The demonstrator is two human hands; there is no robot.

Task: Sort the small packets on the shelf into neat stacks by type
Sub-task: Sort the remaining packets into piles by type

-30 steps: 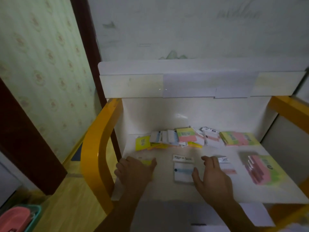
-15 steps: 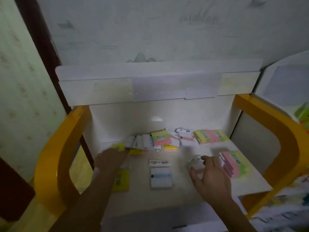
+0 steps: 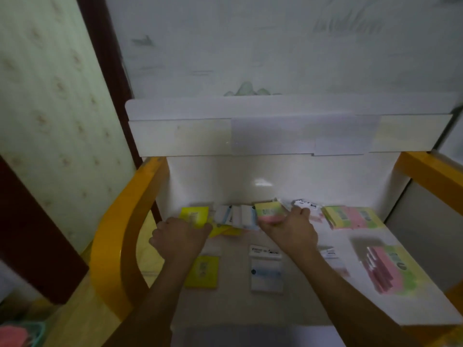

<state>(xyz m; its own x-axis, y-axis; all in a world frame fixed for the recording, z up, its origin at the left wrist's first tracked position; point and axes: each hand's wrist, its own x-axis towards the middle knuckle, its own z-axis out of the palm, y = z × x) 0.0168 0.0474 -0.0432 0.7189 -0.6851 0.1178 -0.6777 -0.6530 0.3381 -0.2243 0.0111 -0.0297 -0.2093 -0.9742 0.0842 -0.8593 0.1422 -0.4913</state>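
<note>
Small packets lie along the back of the white shelf (image 3: pixel 313 311). My left hand (image 3: pixel 179 237) grips a yellow packet (image 3: pixel 194 215) at the back left. My right hand (image 3: pixel 290 227) holds a yellow-and-pink packet (image 3: pixel 268 211) at the back middle. White-and-blue packets (image 3: pixel 236 216) stand between the two hands. Nearer the front lie a yellow packet (image 3: pixel 202 271), a white-and-blue packet (image 3: pixel 266 272) with a white-and-black one (image 3: pixel 264 251) behind it, and a white-and-pink one (image 3: pixel 334 259).
A yellow-pink-green row (image 3: pixel 353 216) lies at the back right and a pink-and-green stack (image 3: pixel 385 267) at the front right. Yellow curved frame arms (image 3: pixel 117 234) flank the shelf. An upper white shelf edge (image 3: pixel 275 136) overhangs the back.
Both hands moved from the front of the shelf to the back row. The left took hold of a yellow packet, the right a yellow-and-pink one. A yellow packet now lies at the front left.
</note>
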